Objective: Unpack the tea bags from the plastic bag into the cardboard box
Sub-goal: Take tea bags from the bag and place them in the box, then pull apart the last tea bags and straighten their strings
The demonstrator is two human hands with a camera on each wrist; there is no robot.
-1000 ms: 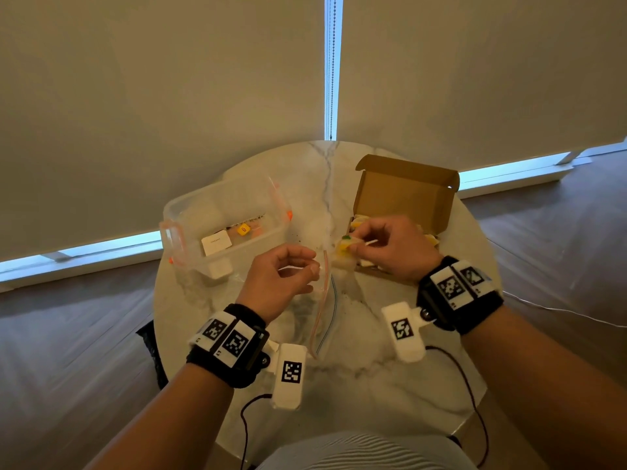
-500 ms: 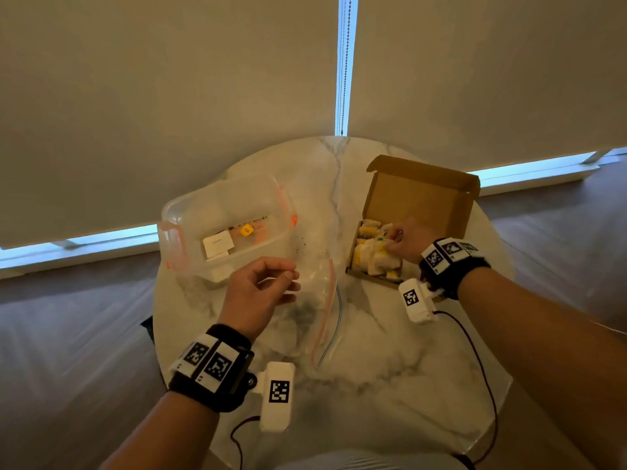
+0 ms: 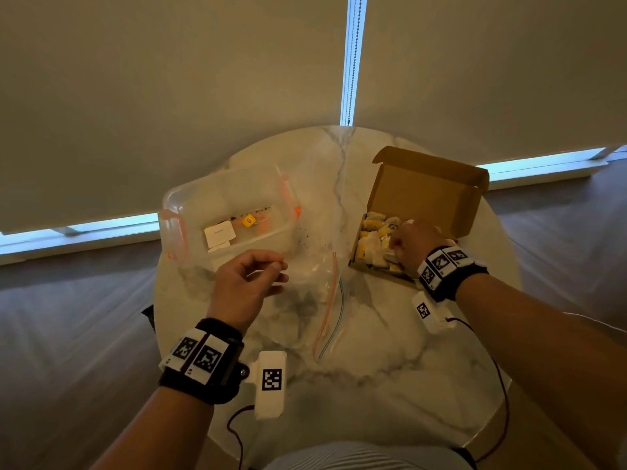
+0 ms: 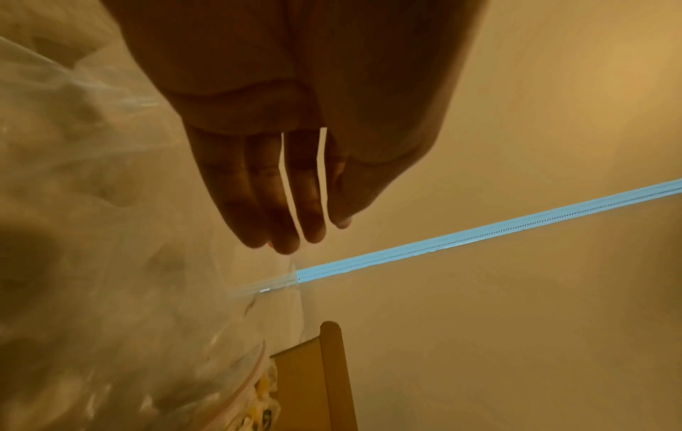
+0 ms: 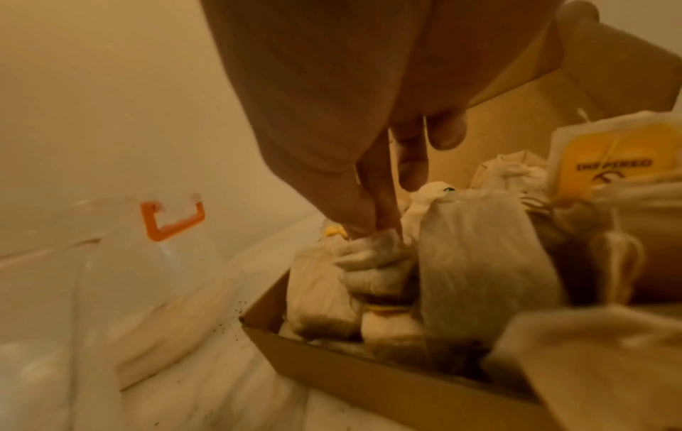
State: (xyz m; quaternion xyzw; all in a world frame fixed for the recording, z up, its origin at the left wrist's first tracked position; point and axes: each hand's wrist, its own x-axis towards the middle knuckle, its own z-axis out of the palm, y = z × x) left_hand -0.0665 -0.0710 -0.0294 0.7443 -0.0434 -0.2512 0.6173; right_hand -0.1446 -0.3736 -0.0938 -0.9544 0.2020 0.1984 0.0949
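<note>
An open cardboard box (image 3: 428,191) stands at the table's right, filled with several white and yellow tea bags (image 3: 373,232). My right hand (image 3: 409,244) is down inside it. In the right wrist view its thumb and forefinger (image 5: 369,230) pinch the top of one tea bag (image 5: 372,256) among the others, near the box's left wall (image 5: 369,376). My left hand (image 3: 251,279) hovers left of the box and pinches the edge of the clear plastic bag (image 3: 315,283), whose zip mouth faces the box. The bag (image 4: 92,262) hangs from the fingertips (image 4: 284,245); its contents are hard to make out.
A clear plastic container (image 3: 190,198) with orange clasps (image 5: 169,218) sits at the back left with a few small items inside. The round marble table (image 3: 373,374) ends close behind it at the window blinds. Dark crumbs lie between container and box. Cables trail from both wrists.
My right hand carried a tea bag from the plastic bag's mouth to the right and down into the box. My left hand kept its hold on the bag and barely moved.
</note>
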